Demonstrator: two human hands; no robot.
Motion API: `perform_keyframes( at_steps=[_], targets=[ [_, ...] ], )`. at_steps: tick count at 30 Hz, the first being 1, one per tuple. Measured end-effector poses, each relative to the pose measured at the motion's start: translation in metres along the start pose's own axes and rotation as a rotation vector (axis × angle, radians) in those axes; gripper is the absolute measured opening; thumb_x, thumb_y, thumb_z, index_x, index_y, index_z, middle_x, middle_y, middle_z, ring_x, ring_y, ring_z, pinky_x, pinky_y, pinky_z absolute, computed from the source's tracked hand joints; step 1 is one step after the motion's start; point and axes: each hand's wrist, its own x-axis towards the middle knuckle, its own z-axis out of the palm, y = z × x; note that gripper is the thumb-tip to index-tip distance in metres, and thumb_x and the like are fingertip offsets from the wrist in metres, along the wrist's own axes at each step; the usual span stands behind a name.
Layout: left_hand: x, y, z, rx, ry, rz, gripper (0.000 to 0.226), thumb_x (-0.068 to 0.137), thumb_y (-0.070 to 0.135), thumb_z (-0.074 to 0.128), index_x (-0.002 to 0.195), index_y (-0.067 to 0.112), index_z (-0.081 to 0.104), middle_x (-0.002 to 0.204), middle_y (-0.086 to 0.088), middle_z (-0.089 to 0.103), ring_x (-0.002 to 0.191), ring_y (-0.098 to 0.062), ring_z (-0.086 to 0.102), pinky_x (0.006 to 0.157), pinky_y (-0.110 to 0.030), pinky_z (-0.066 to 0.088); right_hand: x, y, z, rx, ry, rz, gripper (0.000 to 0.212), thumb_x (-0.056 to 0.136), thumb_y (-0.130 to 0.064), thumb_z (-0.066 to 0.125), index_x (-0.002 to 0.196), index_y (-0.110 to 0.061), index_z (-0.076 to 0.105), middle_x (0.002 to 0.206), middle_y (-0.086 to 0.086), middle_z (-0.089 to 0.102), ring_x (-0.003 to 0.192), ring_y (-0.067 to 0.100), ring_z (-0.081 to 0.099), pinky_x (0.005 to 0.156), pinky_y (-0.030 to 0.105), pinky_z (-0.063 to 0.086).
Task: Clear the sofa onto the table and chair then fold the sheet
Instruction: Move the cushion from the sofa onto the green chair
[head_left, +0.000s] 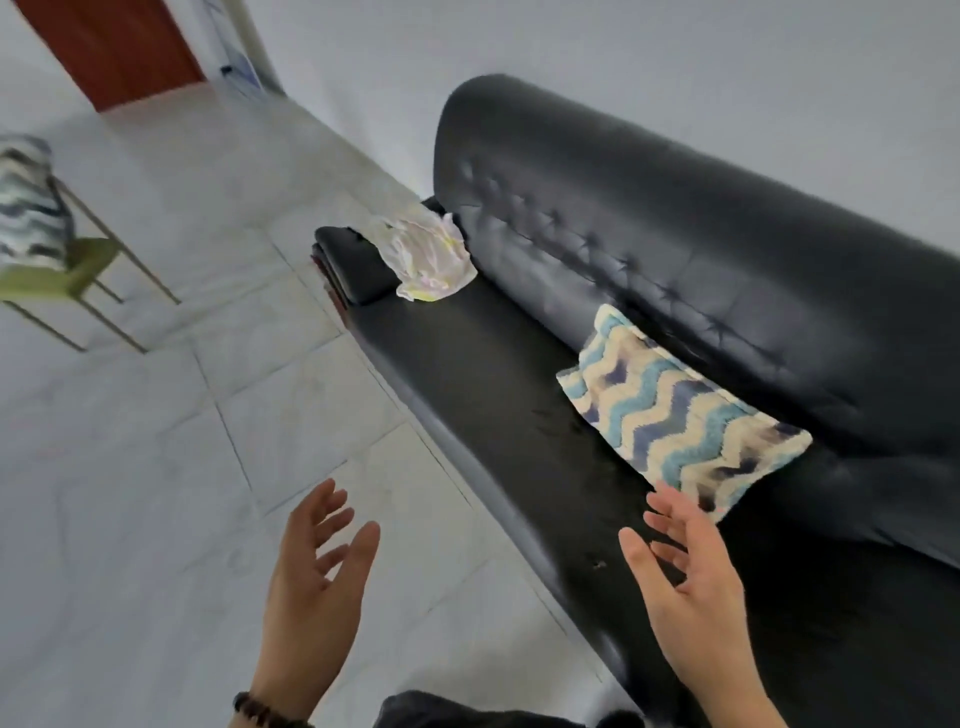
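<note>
A black leather sofa runs from the middle of the view to the lower right. On its seat, leaning against the backrest, lies a cushion with blue, navy and cream wavy stripes. A crumpled pale sheet sits at the sofa's far end by the armrest. My right hand is open, palm up, just in front of the cushion's near corner and not touching it. My left hand is open over the floor beside the sofa's front edge. Both hands hold nothing.
A green chair with thin metal legs stands at the far left with a second wavy-striped cushion on it. Pale tiled floor stretches between the chair and the sofa. A red-brown door is at the top left.
</note>
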Motion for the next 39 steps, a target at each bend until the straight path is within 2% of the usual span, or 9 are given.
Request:
perform_keyframes(
  at_steps=[5, 8, 12, 17, 22, 27, 30, 34, 39],
  targets=[
    [0.023, -0.058, -0.122, -0.127, 0.21, -0.078, 0.045, 0.088, 0.018, 0.066, 0.116, 0.049, 0.051, 0.123, 0.02, 0.06, 0.111, 0.008, 0.056, 0.082, -0.019, 0.045, -0.01, -0.045, 0.142, -0.108, -0.249, -0.078, 0.05, 0.087, -0.027, 0.071, 0.126, -0.049, 0.05, 0.126, -0.027, 0.051, 0.114, -0.012, 0.051, 0.098, 0.029, 0.047],
    [0.035, -0.088, -0.194, -0.156, 0.359, -0.095, 0.046, 0.089, 0.015, 0.066, 0.123, 0.041, 0.051, 0.125, 0.016, 0.059, 0.114, 0.004, 0.056, 0.084, -0.021, 0.046, -0.019, -0.083, 0.234, -0.17, -0.424, -0.177, 0.046, 0.085, -0.041, 0.067, 0.128, -0.045, 0.051, 0.127, -0.03, 0.049, 0.115, -0.015, 0.049, 0.101, 0.028, 0.046],
    [0.052, -0.108, -0.277, -0.185, 0.543, -0.134, 0.043, 0.09, 0.016, 0.064, 0.124, 0.039, 0.05, 0.125, 0.013, 0.059, 0.113, 0.005, 0.057, 0.083, -0.02, 0.045, -0.029, -0.138, 0.331, -0.203, -0.612, -0.304, 0.048, 0.084, -0.051, 0.062, 0.129, -0.05, 0.047, 0.123, -0.041, 0.047, 0.115, -0.017, 0.047, 0.092, 0.014, 0.041],
    [0.089, -0.133, -0.358, -0.123, 0.707, -0.126, 0.044, 0.09, 0.018, 0.064, 0.121, 0.046, 0.051, 0.12, 0.017, 0.062, 0.11, 0.006, 0.058, 0.079, -0.019, 0.046, -0.028, -0.182, 0.433, -0.158, -0.716, -0.365, 0.053, 0.087, -0.042, 0.066, 0.137, -0.043, 0.046, 0.127, -0.032, 0.052, 0.118, -0.009, 0.051, 0.088, 0.014, 0.044],
    [0.171, -0.181, -0.409, -0.079, 0.749, -0.144, 0.05, 0.089, 0.011, 0.064, 0.121, 0.048, 0.05, 0.118, 0.019, 0.062, 0.11, 0.005, 0.059, 0.078, -0.007, 0.05, 0.003, -0.189, 0.546, -0.12, -0.788, -0.31, 0.059, 0.085, -0.044, 0.066, 0.139, -0.041, 0.043, 0.125, -0.037, 0.051, 0.119, -0.01, 0.051, 0.091, 0.016, 0.044],
    [0.317, -0.212, -0.467, -0.043, 0.727, -0.143, 0.053, 0.088, 0.006, 0.065, 0.12, 0.046, 0.05, 0.116, 0.016, 0.064, 0.11, 0.001, 0.06, 0.078, -0.012, 0.052, 0.071, -0.21, 0.686, -0.101, -0.754, -0.291, 0.055, 0.085, -0.041, 0.067, 0.136, -0.041, 0.045, 0.127, -0.033, 0.053, 0.117, -0.012, 0.05, 0.089, 0.015, 0.045],
    [0.409, -0.205, -0.516, -0.026, 0.706, -0.116, 0.051, 0.088, 0.009, 0.065, 0.125, 0.04, 0.048, 0.118, 0.014, 0.063, 0.111, 0.001, 0.059, 0.077, -0.017, 0.052, 0.117, -0.255, 0.769, -0.109, -0.753, -0.316, 0.052, 0.089, -0.039, 0.066, 0.137, -0.04, 0.045, 0.13, -0.03, 0.05, 0.119, -0.011, 0.049, 0.086, 0.012, 0.044],
    [0.507, -0.19, -0.581, -0.031, 0.719, -0.081, 0.049, 0.088, 0.011, 0.064, 0.128, 0.036, 0.049, 0.119, 0.014, 0.063, 0.109, 0.003, 0.059, 0.077, -0.018, 0.053, 0.164, -0.33, 0.869, -0.077, -0.77, -0.362, 0.05, 0.09, -0.034, 0.065, 0.137, -0.035, 0.046, 0.13, -0.027, 0.052, 0.121, -0.006, 0.05, 0.091, 0.018, 0.046],
    [0.611, -0.211, -0.642, -0.09, 0.805, -0.128, 0.049, 0.087, 0.008, 0.065, 0.124, 0.037, 0.052, 0.115, 0.015, 0.065, 0.107, 0.0, 0.062, 0.076, -0.007, 0.05, 0.21, -0.38, 0.994, -0.083, -0.846, -0.362, 0.051, 0.09, -0.031, 0.068, 0.136, -0.04, 0.045, 0.127, -0.029, 0.053, 0.12, -0.002, 0.053, 0.089, 0.022, 0.047]
  ],
)
